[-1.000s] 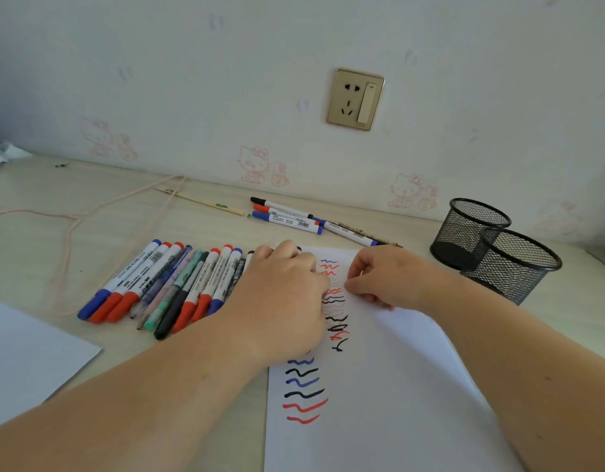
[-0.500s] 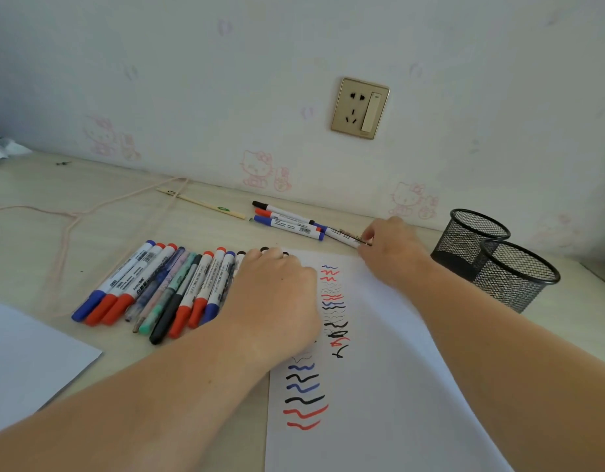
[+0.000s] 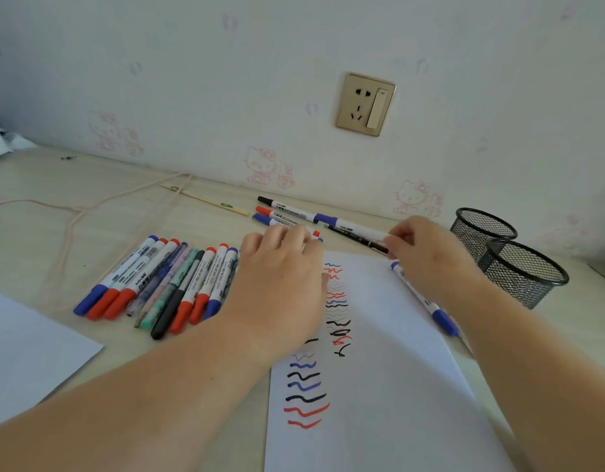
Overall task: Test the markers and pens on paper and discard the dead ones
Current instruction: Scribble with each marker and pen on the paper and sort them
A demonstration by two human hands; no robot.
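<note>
Gripped in the right hand (image 3: 427,257): a white marker with blue cap (image 3: 427,303), slanting across the right side of the white test sheet (image 3: 379,386), cap end toward the camera; the same hand's fingertips pinching the end of a dark slim pen (image 3: 358,237) near the wall. Resting palm-down on the sheet's left edge: the left hand (image 3: 280,284), fingers loosely curled, tips hidden, so cannot tell whether anything is held. Down the sheet, squiggles (image 3: 306,393) in red, blue and black, in two columns. Left of the sheet, a row of capped markers and pens (image 3: 158,284), roughly ten lying side by side: three red-capped, three blue-capped, one black, one teal, and a couple of thin patterned pens. Near the wall, three more white markers (image 3: 284,211), with black, red and blue ends. Farther out, two black mesh pen cups (image 3: 508,257), touching, right of the sheet. A second white sheet (image 3: 28,352) at far left. A thin wooden stick (image 3: 205,200), a pinkish cord (image 3: 76,212), one gold wall socket (image 3: 365,104).
</note>
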